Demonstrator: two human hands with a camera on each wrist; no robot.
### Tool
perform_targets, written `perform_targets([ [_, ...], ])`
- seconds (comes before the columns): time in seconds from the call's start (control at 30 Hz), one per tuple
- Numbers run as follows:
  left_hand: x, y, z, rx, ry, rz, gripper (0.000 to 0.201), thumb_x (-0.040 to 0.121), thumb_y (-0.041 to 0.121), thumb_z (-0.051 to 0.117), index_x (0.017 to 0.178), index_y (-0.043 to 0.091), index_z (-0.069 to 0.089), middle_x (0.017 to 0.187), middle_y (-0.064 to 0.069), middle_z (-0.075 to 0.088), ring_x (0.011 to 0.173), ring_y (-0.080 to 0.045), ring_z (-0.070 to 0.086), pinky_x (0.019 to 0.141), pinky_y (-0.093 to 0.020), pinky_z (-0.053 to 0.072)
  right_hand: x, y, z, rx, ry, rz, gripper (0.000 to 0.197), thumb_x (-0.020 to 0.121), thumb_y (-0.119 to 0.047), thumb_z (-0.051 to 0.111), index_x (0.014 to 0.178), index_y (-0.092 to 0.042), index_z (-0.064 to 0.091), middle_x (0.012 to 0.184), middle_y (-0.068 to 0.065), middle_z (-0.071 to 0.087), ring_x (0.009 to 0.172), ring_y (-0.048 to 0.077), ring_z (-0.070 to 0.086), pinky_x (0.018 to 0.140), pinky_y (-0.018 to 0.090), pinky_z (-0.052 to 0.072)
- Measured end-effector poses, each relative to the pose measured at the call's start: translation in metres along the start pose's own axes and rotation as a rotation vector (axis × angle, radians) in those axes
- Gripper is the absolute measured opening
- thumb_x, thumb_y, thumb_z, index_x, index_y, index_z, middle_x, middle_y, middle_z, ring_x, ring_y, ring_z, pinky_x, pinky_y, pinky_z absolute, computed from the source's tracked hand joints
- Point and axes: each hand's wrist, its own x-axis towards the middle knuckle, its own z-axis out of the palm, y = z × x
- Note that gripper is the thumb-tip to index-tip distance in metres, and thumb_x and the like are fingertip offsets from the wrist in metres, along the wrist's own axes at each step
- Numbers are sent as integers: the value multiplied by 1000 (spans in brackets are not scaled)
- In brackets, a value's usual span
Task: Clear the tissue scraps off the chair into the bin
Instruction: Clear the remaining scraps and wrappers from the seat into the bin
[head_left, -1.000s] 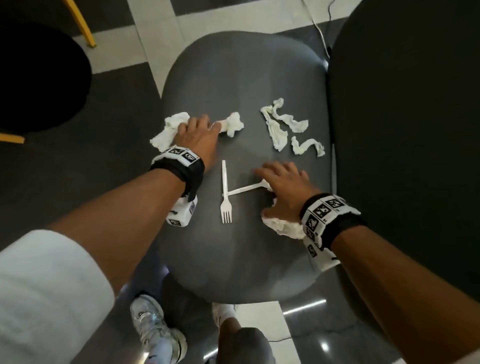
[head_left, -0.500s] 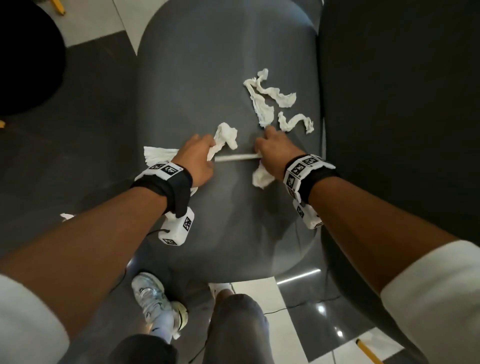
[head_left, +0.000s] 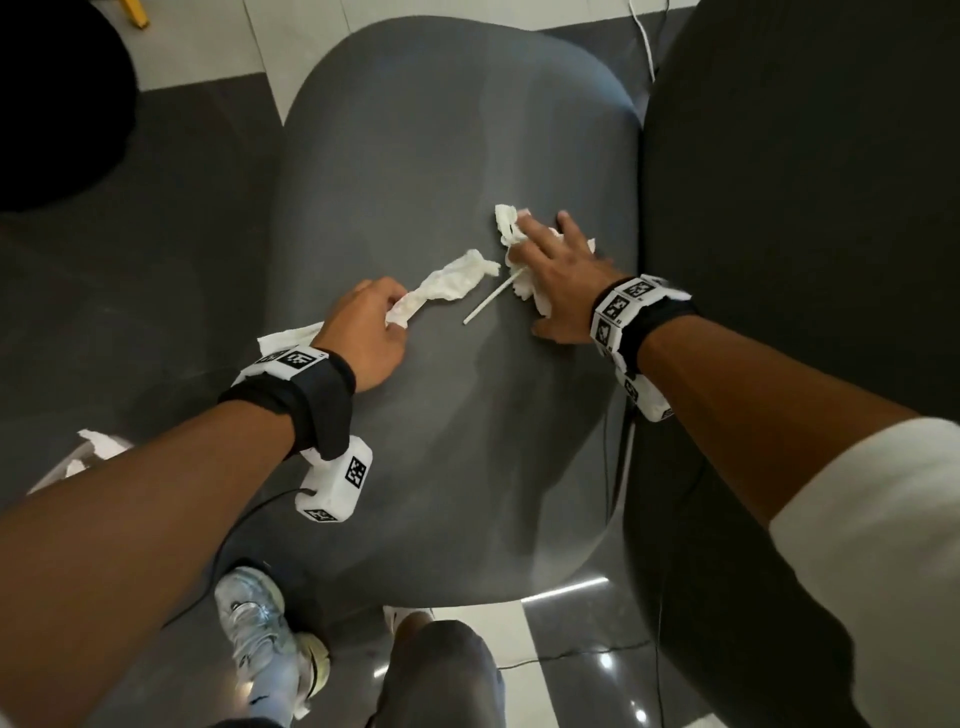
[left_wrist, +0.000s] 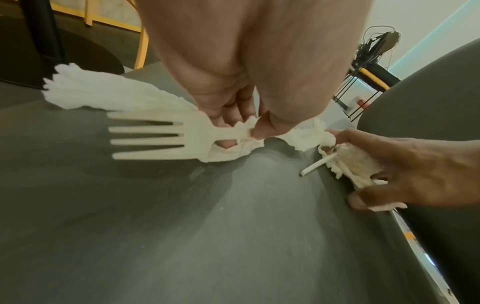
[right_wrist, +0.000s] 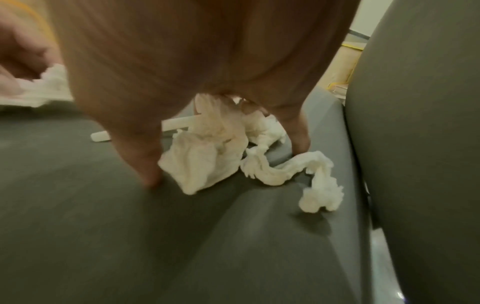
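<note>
On the grey chair seat (head_left: 441, 130) my left hand (head_left: 387, 317) grips a white plastic fork (left_wrist: 155, 137) together with a crumpled tissue strip (head_left: 452, 278); more tissue (head_left: 283, 340) sticks out behind the wrist. My right hand (head_left: 550, 270) sits near the seat's right edge, fingers spread and curved over a bunch of tissue scraps (right_wrist: 205, 162), thumb on the seat. A twisted strip (right_wrist: 298, 170) trails from under it. A white plastic handle (head_left: 485, 301) pokes out from under this hand toward the left hand. No bin is in view.
A second dark chair (head_left: 805, 208) stands close against the seat's right edge. A black round object (head_left: 52, 104) is at the far left. A white scrap (head_left: 98, 444) shows at floor level past my left forearm. My shoes (head_left: 260, 634) and a thin cable (head_left: 644, 47) are on the tiled floor.
My right hand moved away to the right and now covers the loose strips that lay there. My left hand drew back slightly with the fork and tissue.
</note>
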Motion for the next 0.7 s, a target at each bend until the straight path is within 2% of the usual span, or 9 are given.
perform_targets([
  [0.07, -3, -1, 3, -11, -8, -8, 24, 90, 12, 54, 113, 15, 61, 111, -8, 60, 97, -27, 59, 87, -35, 47, -10, 0, 10, 2, 26, 0, 97, 69, -20, 85, 147, -29, 28, 164, -3, 2, 147, 44, 12, 97, 67, 46],
  [0.13, -6, -1, 6, -12, -11, -12, 24, 90, 11, 55, 113, 15, 62, 111, -9, 61, 97, -28, 60, 88, -37, 48, -18, -8, 25, 56, 127, 5, 81, 71, -8, 80, 141, -23, 40, 160, 4, 20, 136, 43, 31, 96, 57, 49],
  [0.23, -11, -3, 8, -14, -7, -23, 25, 89, 9, 55, 112, 15, 63, 110, -9, 62, 98, -29, 60, 88, -37, 48, -30, -25, 45, 169, 193, 57, 66, 61, -6, 81, 120, -15, 53, 133, 8, 45, 106, 41, 53, 83, 47, 52],
  [0.3, -14, -5, 5, -30, -5, -27, 25, 89, 10, 55, 111, 16, 63, 109, -9, 62, 97, -28, 60, 86, -36, 48, -34, -39, 53, 296, 214, 152, 53, 64, -6, 79, 112, -13, 58, 117, 9, 52, 94, 37, 56, 76, 41, 51],
  [0.37, -17, -8, 1, -47, 5, -34, 24, 88, 11, 55, 110, 17, 63, 108, -7, 62, 95, -27, 60, 85, -35, 47, -36, -57, 55, 425, 274, 268, 36, 77, -5, 69, 112, -12, 62, 113, 10, 57, 95, 34, 57, 77, 32, 46],
  [0.43, -25, -17, -5, -78, 19, -61, 21, 87, 12, 56, 105, 20, 62, 105, -5, 63, 92, -26, 61, 82, -33, 47, -39, -86, 51, 543, 334, 319, 26, 83, -3, 59, 105, -13, 67, 106, 9, 63, 94, 29, 60, 75, 25, 40],
  [0.5, -36, -27, -13, -155, 30, -96, 18, 86, 11, 57, 100, 21, 62, 99, -5, 66, 87, -27, 63, 76, -32, 48, -45, -124, 45, 675, 331, 330, 25, 82, -1, 53, 95, -14, 69, 92, 0, 65, 86, 22, 61, 74, 24, 42],
  [0.57, -55, -40, -26, -250, 54, -133, 17, 85, 9, 59, 98, 20, 61, 91, -4, 68, 81, -27, 66, 70, -32, 50, -47, -167, 44, 762, 299, 311, 22, 84, -1, 54, 94, -15, 68, 86, -5, 62, 79, 17, 57, 73, 23, 41],
  [0.7, -109, -85, -57, -413, 157, -241, 10, 89, 12, 62, 95, 21, 61, 81, 6, 66, 74, -18, 65, 62, -25, 49, -43, -260, 55, 825, 211, 233, 17, 88, -9, 60, 98, -19, 69, 87, 1, 67, 80, 23, 62, 73, 28, 48],
])
